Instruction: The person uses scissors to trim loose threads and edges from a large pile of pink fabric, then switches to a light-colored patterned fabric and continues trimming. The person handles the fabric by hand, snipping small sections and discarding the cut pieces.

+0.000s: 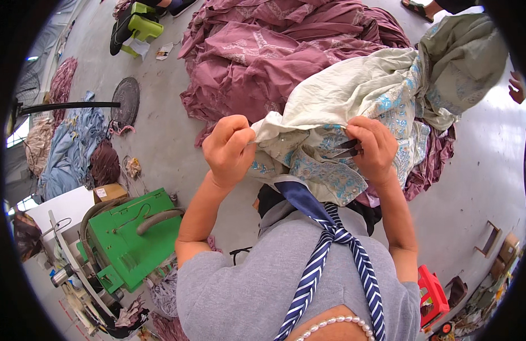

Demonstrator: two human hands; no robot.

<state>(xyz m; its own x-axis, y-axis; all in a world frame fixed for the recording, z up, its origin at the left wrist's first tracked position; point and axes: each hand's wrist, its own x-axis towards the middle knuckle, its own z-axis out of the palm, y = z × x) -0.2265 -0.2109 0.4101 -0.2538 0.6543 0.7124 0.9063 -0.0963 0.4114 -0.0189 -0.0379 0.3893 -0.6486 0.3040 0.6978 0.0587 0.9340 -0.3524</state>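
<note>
A pale green embroidered garment (339, 88) with blue and silver patterning lies across my lap and spreads away to the right. Its edge is stretched between both hands. My left hand (229, 149) is closed, pinching the cloth edge at one end. Opposite it, my right hand (374, 149) grips the same edge between thumb and fingers. A small dark pointed tool (346, 149), which looks like thread snips, sticks out from under the right hand's fingers. Patterned folds (325, 170) hang below the stretched edge.
A large heap of mauve cloth (240, 68) lies ahead on the grey floor. At left stand a green machine (135, 236) with hoses, a round fan base (125, 102) and blue cloth (72, 148). A red stool (433, 298) is near my right side. Another person's hand (516, 88) shows at far right.
</note>
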